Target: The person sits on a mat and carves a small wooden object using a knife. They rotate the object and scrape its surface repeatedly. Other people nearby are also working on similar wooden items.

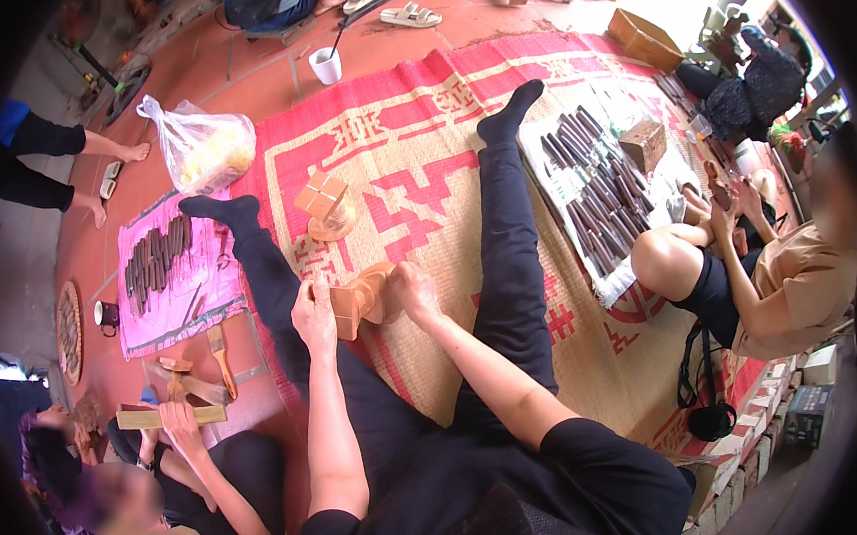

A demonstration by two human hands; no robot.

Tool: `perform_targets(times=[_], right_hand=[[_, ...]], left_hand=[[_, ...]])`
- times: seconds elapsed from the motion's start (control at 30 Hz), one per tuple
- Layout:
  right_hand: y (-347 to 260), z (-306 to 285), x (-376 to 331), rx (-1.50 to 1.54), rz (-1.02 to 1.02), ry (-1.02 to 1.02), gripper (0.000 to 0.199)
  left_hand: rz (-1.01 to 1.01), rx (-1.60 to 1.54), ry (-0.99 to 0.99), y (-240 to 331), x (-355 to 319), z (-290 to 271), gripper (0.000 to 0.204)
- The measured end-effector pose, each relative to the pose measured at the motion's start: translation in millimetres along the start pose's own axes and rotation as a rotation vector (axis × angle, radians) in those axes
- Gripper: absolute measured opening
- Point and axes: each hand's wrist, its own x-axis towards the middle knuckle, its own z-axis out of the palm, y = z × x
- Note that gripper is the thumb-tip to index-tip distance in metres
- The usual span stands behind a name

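Note:
Between my legs I hold a carved wooden piece (351,302), light brown, with a square block end and a rounded, flared end. My left hand (315,320) is closed on the block end. My right hand (415,292) is a fist against the rounded end; whether it grips the wood or something small inside the fingers is hidden. A second, similar carved wooden piece (324,196) stands on the red and straw-coloured mat (422,204) just beyond, its square block upward.
Many dark-handled chisels (602,194) lie on a white cloth at right; more tools (158,258) cover a pink cloth at left. A plastic bag (202,149), white cup (325,65) and brush (221,361) sit nearby. People sit close on both sides.

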Motion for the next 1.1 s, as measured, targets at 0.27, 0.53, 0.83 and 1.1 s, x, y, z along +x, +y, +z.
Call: perform_targets(times=[0.27, 0.53, 0.83, 1.1], right_hand=[[19.9, 1.6, -27.7, -0.037, -0.034, -0.108, 0.010], [17.1, -7.8, 3.7, 0.215, 0.310, -0.023, 0.017], [1.8, 1.8, -29.4, 0.187, 0.164, -0.039, 0.015], [-0.7, -0.2, 12.4, 0.242, 0.245, 0.079, 0.012]], left_hand=[[0.031, 0.172, -0.043, 12.7, 9.5, 13.2, 0.050], [0.073, 0.196, -0.069, 9.6, 14.1, 16.7, 0.061], [0.023, 0.105, 0.010, 5.1, 4.0, 9.5, 0.055], [0.041, 0.099, 0.070, -3.8, -6.7, 3.7, 0.053]])
